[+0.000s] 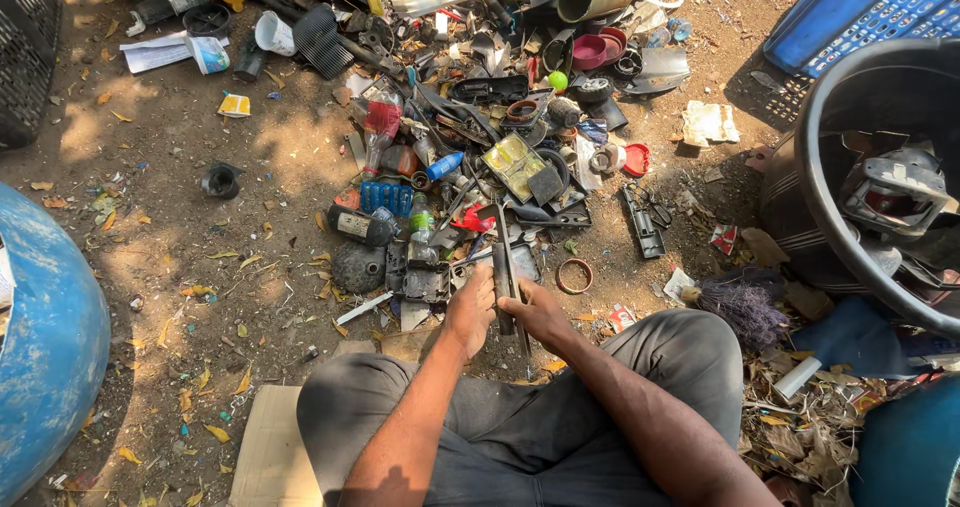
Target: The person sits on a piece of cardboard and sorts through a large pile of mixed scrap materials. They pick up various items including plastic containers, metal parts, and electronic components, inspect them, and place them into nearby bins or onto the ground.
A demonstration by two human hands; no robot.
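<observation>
Two hands meet just ahead of the knees, over bare dirt; the left hand point(470, 310) and the right hand point(538, 312) are both closed around a long dark strip point(506, 267), gripping its near end from either side. The strip is narrow, flat and blackish; it points away from the person, and its far end lies at the near edge of the scrap pile point(470, 147). At right, a black tub point(815, 167) holds a grey moulded casing point(895, 192) with a red inner part; beyond it lies a blue crate point(860, 12), contents not discernible; at left, part of a blue drum point(50, 337) shows.
</observation>
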